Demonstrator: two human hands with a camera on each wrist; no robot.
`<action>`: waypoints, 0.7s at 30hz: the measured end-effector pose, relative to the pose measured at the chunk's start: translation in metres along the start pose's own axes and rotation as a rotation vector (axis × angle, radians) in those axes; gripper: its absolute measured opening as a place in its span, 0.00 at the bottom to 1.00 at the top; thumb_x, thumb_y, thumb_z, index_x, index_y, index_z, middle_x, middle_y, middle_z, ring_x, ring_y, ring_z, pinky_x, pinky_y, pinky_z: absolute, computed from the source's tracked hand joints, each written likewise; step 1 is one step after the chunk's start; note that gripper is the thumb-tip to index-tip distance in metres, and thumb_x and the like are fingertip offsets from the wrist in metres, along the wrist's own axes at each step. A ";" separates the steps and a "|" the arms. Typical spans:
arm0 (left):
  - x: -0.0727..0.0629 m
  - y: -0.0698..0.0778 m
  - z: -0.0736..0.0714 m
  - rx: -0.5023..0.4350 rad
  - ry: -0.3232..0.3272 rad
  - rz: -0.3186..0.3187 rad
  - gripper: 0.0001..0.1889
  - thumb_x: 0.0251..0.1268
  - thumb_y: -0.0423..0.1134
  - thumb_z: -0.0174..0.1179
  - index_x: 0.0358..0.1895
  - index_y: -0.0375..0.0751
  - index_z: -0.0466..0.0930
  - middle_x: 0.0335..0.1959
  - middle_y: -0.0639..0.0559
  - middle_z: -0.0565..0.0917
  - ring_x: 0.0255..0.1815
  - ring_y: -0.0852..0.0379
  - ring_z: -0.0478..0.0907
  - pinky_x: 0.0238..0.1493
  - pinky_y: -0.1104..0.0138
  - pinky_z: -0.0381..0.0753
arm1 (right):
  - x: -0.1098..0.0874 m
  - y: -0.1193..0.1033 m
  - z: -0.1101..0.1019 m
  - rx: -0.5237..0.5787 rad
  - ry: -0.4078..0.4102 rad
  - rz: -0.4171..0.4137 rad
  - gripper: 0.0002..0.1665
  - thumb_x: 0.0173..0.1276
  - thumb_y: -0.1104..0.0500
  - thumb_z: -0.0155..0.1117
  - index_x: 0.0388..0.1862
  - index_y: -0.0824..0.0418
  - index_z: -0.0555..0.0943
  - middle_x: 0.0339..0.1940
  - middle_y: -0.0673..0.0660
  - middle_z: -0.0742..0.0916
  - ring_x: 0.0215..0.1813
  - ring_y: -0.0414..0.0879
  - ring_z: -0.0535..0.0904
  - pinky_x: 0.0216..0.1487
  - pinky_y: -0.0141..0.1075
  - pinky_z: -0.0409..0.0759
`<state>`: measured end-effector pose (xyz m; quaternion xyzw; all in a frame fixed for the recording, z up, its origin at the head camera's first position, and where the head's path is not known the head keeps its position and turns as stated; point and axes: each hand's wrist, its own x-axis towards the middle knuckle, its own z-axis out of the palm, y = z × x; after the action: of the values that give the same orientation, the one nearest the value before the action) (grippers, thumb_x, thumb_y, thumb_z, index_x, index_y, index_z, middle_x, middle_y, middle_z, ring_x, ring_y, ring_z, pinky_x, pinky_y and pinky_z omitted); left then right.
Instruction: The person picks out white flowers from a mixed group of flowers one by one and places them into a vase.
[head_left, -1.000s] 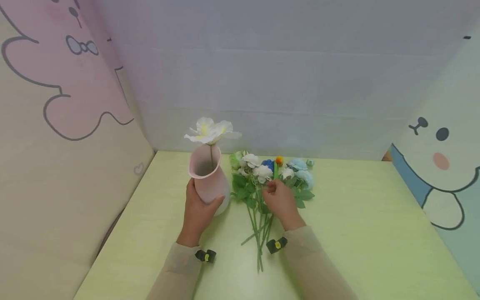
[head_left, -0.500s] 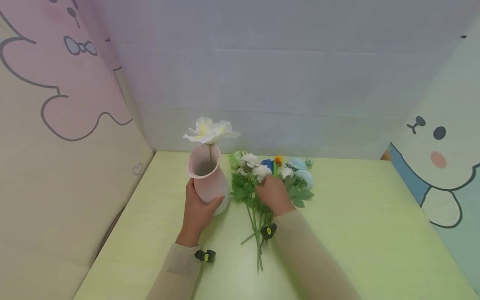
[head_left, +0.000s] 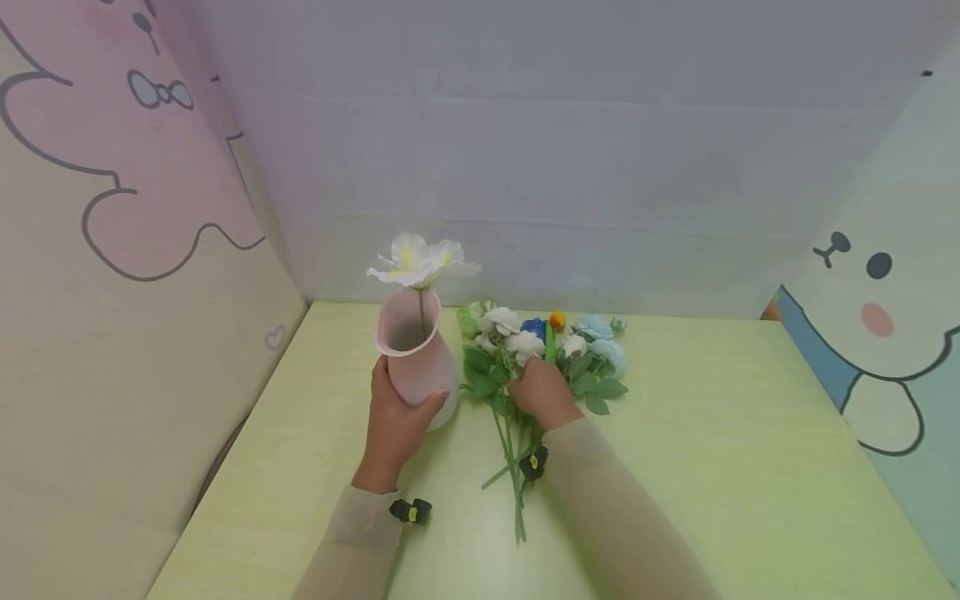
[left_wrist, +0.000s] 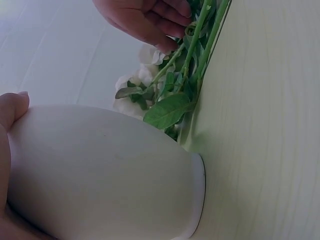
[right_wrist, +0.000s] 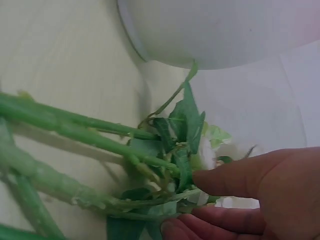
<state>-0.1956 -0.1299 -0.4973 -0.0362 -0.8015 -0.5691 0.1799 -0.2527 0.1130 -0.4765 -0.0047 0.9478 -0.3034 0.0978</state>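
Observation:
My left hand (head_left: pixel 397 425) grips the belly of a pink-and-white vase (head_left: pixel 422 375), thumb on its near side. The vase leans slightly on the table in the head view, and a single white flower (head_left: pixel 423 262) with yellow streaks rises from its mouth. My right hand (head_left: pixel 542 392) reaches into a bunch of artificial flowers (head_left: pixel 498 321) lying to the right of the vase. In the right wrist view the thumb and fingers stand apart around thin green stems (right_wrist: pixel 165 200) just below a white bloom; no firm pinch shows. Leaves (left_wrist: pixel 167 111) lie close beside the vase's base.
The flowers spread across a pale yellow-green table (head_left: pixel 712 433), with blue blooms (head_left: pixel 600 342) at the right and an orange one (head_left: pixel 557 320) at the back. Their stems point toward me. A grey-lilac backdrop (head_left: pixel 525 183) stands behind, and printed cartoon sheets flank both sides.
My right hand has moved slightly left and lower into the stems beneath the white blooms. The left hand and the vase with its white flower have stayed practically where they were.

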 end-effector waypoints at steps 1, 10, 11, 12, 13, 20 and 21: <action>0.000 0.000 0.000 -0.003 0.000 0.000 0.55 0.56 0.45 0.79 0.82 0.53 0.49 0.73 0.47 0.64 0.65 0.44 0.69 0.61 0.42 0.69 | 0.000 0.000 0.001 0.000 0.006 -0.003 0.10 0.71 0.60 0.66 0.31 0.64 0.79 0.27 0.58 0.81 0.28 0.51 0.76 0.31 0.44 0.75; -0.001 0.004 0.000 -0.012 0.002 -0.015 0.54 0.56 0.43 0.78 0.82 0.51 0.50 0.71 0.47 0.66 0.64 0.44 0.70 0.60 0.43 0.70 | 0.001 0.007 0.010 -0.020 0.071 0.020 0.08 0.65 0.65 0.67 0.39 0.70 0.80 0.33 0.62 0.83 0.31 0.53 0.77 0.36 0.48 0.79; -0.001 0.004 0.001 -0.011 0.003 -0.016 0.54 0.56 0.43 0.78 0.81 0.51 0.50 0.71 0.46 0.66 0.64 0.44 0.70 0.60 0.43 0.70 | 0.001 0.007 0.011 -0.016 0.082 0.019 0.10 0.64 0.66 0.67 0.41 0.71 0.80 0.35 0.63 0.84 0.32 0.54 0.78 0.37 0.48 0.79; -0.001 0.004 0.001 -0.009 0.003 -0.017 0.54 0.56 0.43 0.78 0.81 0.51 0.50 0.71 0.46 0.66 0.64 0.44 0.70 0.60 0.43 0.70 | 0.001 0.008 0.012 -0.016 0.093 0.018 0.11 0.63 0.66 0.67 0.43 0.71 0.80 0.36 0.64 0.84 0.34 0.54 0.78 0.38 0.49 0.80; -0.001 0.004 0.001 -0.008 0.004 -0.018 0.54 0.56 0.43 0.78 0.81 0.51 0.50 0.71 0.46 0.66 0.64 0.44 0.70 0.60 0.43 0.70 | 0.001 0.008 0.012 -0.011 0.098 0.021 0.13 0.63 0.66 0.67 0.44 0.73 0.79 0.38 0.65 0.85 0.35 0.55 0.79 0.39 0.50 0.80; -0.001 0.004 0.001 0.002 0.009 -0.025 0.54 0.56 0.43 0.78 0.81 0.50 0.51 0.71 0.46 0.66 0.64 0.43 0.70 0.61 0.42 0.69 | 0.001 0.008 0.012 0.013 0.097 0.055 0.16 0.61 0.65 0.68 0.45 0.74 0.80 0.39 0.66 0.85 0.37 0.57 0.81 0.41 0.51 0.82; -0.001 0.004 0.001 0.001 0.009 -0.025 0.54 0.56 0.43 0.78 0.81 0.50 0.51 0.71 0.46 0.66 0.64 0.43 0.70 0.61 0.42 0.69 | 0.002 0.009 0.011 0.013 0.095 0.052 0.14 0.61 0.66 0.68 0.42 0.73 0.80 0.38 0.66 0.85 0.36 0.56 0.80 0.39 0.50 0.81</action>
<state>-0.1941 -0.1279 -0.4944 -0.0237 -0.8013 -0.5711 0.1765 -0.2516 0.1138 -0.4908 0.0349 0.9492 -0.3069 0.0605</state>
